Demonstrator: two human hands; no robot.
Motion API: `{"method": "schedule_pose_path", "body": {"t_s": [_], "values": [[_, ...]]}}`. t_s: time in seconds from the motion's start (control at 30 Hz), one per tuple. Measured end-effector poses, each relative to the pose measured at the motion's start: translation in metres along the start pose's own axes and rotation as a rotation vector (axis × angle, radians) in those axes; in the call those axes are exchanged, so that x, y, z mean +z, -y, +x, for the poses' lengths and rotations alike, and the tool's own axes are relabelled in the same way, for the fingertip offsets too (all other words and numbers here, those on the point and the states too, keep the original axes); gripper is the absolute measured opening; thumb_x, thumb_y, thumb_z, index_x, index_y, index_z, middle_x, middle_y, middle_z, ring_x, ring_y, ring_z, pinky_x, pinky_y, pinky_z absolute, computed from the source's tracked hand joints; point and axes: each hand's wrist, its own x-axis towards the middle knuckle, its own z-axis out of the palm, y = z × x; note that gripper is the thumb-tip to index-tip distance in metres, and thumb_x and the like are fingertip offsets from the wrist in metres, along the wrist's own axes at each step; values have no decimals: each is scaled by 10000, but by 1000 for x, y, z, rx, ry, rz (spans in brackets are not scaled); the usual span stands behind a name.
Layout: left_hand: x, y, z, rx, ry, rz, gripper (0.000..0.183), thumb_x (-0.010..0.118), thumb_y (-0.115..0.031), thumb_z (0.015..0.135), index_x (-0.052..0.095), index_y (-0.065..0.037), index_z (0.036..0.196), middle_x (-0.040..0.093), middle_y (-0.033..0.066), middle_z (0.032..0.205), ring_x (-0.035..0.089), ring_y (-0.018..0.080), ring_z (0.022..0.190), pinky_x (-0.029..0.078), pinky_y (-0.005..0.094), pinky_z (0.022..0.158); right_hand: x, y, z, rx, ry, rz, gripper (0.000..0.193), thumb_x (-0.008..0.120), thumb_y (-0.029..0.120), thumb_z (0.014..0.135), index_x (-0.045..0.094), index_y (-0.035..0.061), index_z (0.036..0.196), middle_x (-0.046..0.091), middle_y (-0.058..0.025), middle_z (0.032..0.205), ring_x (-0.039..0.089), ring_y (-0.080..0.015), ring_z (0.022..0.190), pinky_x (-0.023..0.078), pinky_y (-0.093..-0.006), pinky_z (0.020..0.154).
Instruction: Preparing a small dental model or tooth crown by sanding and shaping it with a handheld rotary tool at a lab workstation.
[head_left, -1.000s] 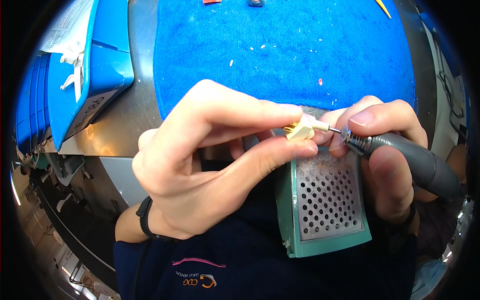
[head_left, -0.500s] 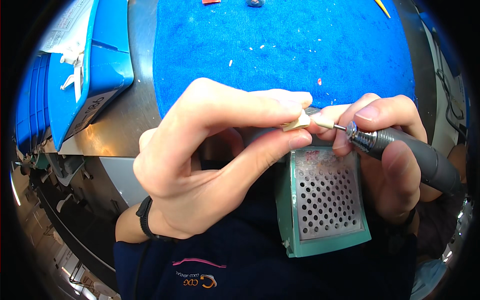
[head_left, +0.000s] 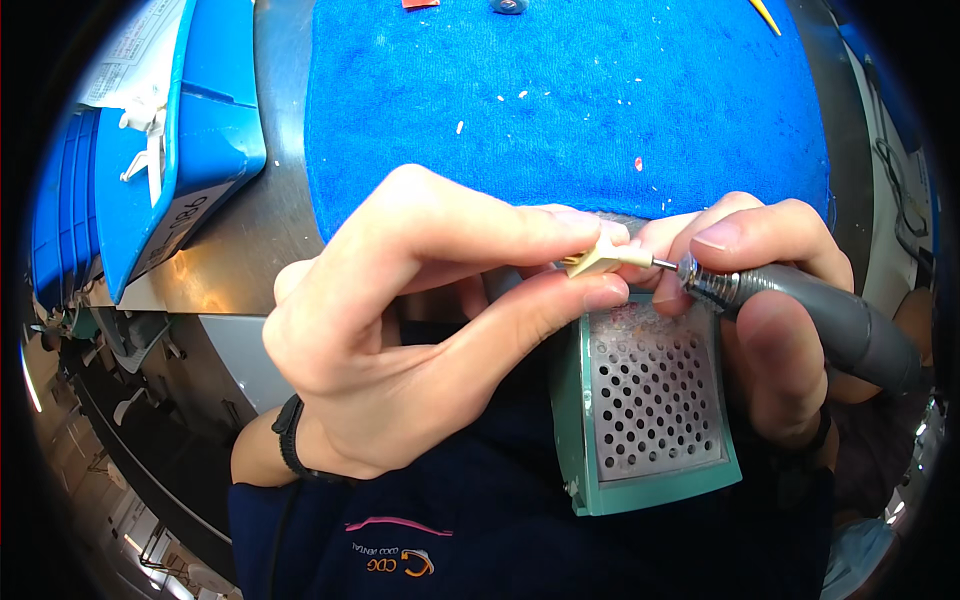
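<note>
Between thumb and fingertips, my left hand (head_left: 390, 340) pinches a small cream-coloured dental die (head_left: 597, 260); much of it is hidden by the fingers. My right hand (head_left: 788, 350) is wrapped round a dark grey rotary handpiece (head_left: 825, 318), held slanted with its metal collar toward the left. A pale cylindrical grinding bit (head_left: 636, 257) on a thin steel shank sits in its nose, and the bit's end appears to touch the die. Both hands meet above the top of a green box with a perforated metal plate (head_left: 660, 400).
Beyond the hands a blue towel (head_left: 560, 110) covers the metal bench (head_left: 270, 200), with pale crumbs and a reddish chip on it. At its far edge lie a red piece (head_left: 420, 3), a round grey object (head_left: 510, 5) and a yellow stick (head_left: 765, 16). Blue bins (head_left: 215, 125) stand at left.
The handpiece and its bit have shifted slightly left and down toward the die. The die has turned in my left fingers, showing a more angular face.
</note>
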Motion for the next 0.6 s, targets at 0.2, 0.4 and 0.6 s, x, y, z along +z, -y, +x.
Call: {"method": "schedule_pose_path", "body": {"t_s": [0.2,0.4,0.6], "values": [[1,0,1,-1,2,-35,379,769,190,804,548,50,1077,727,267,1009,760,312,951,651,393,847,-6,1,2,4,54,-61,408,535,370,1068,540,4,1249,599,-147,986,616,-246,988,515,-408,909],[0,1,0,11,14,-37,381,762,193,807,545,50,1084,724,273,1016,759,313,950,650,399,851,-5,0,0,-5,48,-37,401,520,365,1073,540,3,1244,599,-149,989,626,-261,1013,521,-422,919],[0,8,-2,89,6,-80,369,725,212,827,542,45,1100,717,282,997,748,342,977,647,435,856,-5,1,-1,57,23,49,401,524,376,1068,543,4,1215,589,-146,964,635,-269,1010,514,-436,948]]}}
